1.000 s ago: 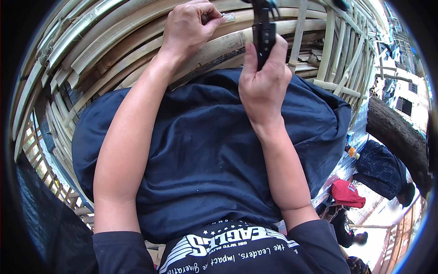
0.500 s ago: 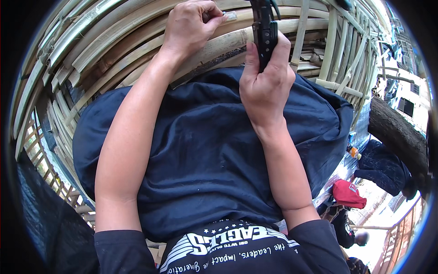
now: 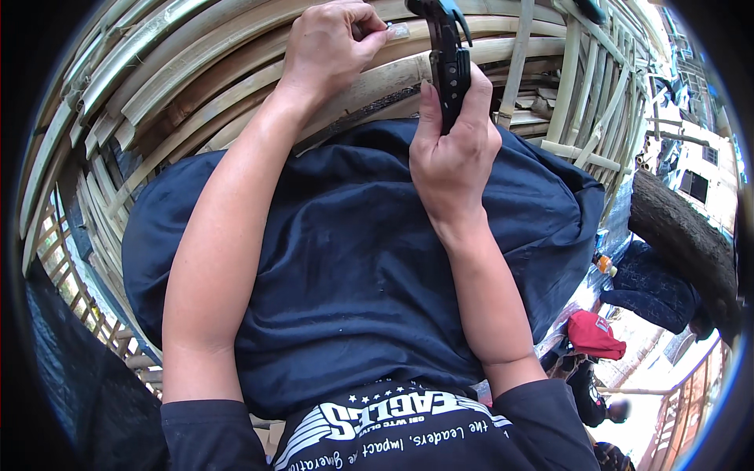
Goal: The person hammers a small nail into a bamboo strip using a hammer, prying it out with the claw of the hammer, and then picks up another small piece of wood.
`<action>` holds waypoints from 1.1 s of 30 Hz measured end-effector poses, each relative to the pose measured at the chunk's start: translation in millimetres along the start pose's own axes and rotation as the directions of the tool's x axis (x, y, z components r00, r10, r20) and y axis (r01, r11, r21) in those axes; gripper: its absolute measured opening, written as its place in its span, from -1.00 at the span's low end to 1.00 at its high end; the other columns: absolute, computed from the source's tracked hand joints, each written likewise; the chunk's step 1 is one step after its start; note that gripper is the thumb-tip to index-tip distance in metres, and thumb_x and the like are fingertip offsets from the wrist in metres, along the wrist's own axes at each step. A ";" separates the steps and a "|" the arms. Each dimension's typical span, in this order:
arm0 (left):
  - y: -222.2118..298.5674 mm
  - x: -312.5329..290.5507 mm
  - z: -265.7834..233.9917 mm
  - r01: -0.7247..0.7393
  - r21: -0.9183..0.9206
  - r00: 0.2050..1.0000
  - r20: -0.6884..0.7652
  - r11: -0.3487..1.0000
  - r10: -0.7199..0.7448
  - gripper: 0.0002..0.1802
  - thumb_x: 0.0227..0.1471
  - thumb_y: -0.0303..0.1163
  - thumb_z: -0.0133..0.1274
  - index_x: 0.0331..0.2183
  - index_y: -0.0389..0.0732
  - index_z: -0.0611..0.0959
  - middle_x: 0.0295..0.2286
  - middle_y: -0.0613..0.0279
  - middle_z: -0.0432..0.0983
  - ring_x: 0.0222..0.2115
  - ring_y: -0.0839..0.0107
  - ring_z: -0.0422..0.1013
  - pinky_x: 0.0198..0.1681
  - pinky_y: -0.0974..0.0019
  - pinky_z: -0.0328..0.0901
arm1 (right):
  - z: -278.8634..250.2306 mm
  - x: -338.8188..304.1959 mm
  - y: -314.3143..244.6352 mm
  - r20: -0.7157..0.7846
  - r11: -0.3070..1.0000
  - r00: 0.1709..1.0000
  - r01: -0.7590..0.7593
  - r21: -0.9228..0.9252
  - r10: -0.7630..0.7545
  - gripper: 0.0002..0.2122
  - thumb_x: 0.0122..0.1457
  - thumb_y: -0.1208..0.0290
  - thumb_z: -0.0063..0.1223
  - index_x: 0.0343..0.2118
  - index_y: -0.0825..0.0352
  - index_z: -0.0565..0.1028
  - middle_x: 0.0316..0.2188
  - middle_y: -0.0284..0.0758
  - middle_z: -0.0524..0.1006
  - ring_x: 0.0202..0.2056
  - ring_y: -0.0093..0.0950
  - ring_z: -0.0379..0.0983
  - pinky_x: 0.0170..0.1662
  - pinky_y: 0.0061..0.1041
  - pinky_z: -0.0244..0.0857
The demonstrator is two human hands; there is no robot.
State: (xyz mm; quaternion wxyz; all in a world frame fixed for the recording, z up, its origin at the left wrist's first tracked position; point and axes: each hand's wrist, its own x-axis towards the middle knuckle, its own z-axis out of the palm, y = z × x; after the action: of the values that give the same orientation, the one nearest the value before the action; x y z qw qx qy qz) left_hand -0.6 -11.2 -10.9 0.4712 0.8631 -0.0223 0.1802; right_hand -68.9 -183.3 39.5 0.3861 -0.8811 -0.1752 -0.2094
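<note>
In my right hand (image 3: 459, 137) is a black hammer-like multi-tool (image 3: 449, 78), gripped by its riveted handle with the thumb along one side. Its head rises near the top edge, close to the right of my left hand (image 3: 334, 43). My left fingers are closed in a pinch at the split bamboo strips (image 3: 400, 72). A small clear piece (image 3: 399, 31) sticks out by the fingertips; what exactly the pinch holds is partly hidden. Dark blue cloth (image 3: 345, 235) covers my lap below both hands.
Curved bamboo strips stack up at the left, and a bamboo lattice (image 3: 593, 94) stands at the right. Further right are a thick log (image 3: 683, 224), a red cap (image 3: 595, 334), a bottle with an orange label (image 3: 605, 264) and a person in dark clothes (image 3: 652, 286).
The tool's head has swung left and a little downward, nearer to my left hand, and more of it shows. My right hand shifted slightly left; my left hand stays in place.
</note>
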 end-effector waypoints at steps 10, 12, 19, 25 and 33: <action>-5.9 1.2 -0.2 -0.050 0.019 0.999 -0.006 0.999 0.050 -0.76 -0.06 -0.26 0.38 -0.50 -0.23 0.72 -0.58 0.17 0.57 -0.59 0.31 0.49 -0.47 0.23 0.35 | 4.5 -1.7 2.4 0.213 0.981 0.970 -0.078 -0.177 0.116 -0.70 0.34 0.44 0.14 0.08 0.35 0.41 -0.39 -0.05 0.64 -0.37 0.03 0.62 -0.36 -0.08 0.47; -7.3 -2.2 -2.5 -0.008 0.030 0.999 0.044 1.000 0.007 -0.83 0.02 -0.33 0.34 -0.44 -0.23 0.76 -0.60 0.30 0.52 -0.62 0.51 0.40 -0.48 0.34 0.28 | -0.2 0.2 -6.0 0.062 0.999 0.998 -0.026 -0.047 0.029 -0.71 0.34 0.43 0.13 0.06 0.36 0.41 -0.38 -0.02 0.64 -0.36 0.07 0.61 -0.36 -0.05 0.45; -2.3 5.6 -2.1 -0.066 0.015 0.997 -0.035 0.998 0.067 -0.80 -0.09 -0.30 0.38 -0.51 -0.23 0.73 -0.55 0.10 0.61 -0.56 0.22 0.55 -0.47 0.18 0.38 | 0.9 -3.6 -4.6 0.050 0.999 0.999 -0.007 -0.049 0.009 -0.68 0.35 0.42 0.12 0.09 0.37 0.38 -0.39 -0.01 0.63 -0.36 0.08 0.60 -0.37 -0.03 0.45; 2.1 -1.7 -5.9 0.022 0.009 0.999 0.025 1.000 -0.022 -0.81 -0.09 -0.34 0.41 -0.52 -0.25 0.75 -0.55 0.10 0.62 -0.56 0.24 0.55 -0.46 0.22 0.40 | -0.4 0.6 -6.3 0.073 0.997 0.997 -0.034 -0.072 0.039 -0.72 0.35 0.46 0.12 0.05 0.39 0.39 -0.41 0.00 0.63 -0.34 0.08 0.60 -0.35 -0.08 0.45; -2.4 2.5 0.5 -0.043 -0.059 0.999 -0.012 0.997 0.042 -0.84 -0.11 -0.39 0.37 -0.51 -0.26 0.73 -0.53 0.08 0.63 -0.52 0.25 0.58 -0.43 0.21 0.40 | -1.9 2.5 -8.2 0.024 1.000 0.999 -0.025 -0.005 0.025 -0.74 0.34 0.48 0.11 0.03 0.39 0.39 -0.42 0.02 0.62 -0.37 0.09 0.60 -0.37 -0.07 0.44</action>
State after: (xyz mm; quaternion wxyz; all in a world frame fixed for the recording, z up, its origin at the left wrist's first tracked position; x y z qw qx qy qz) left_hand 2.4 -9.9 -12.3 0.4928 0.8471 -0.0432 0.1942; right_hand -71.1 -179.2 46.8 0.3846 -0.8866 -0.1684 -0.1941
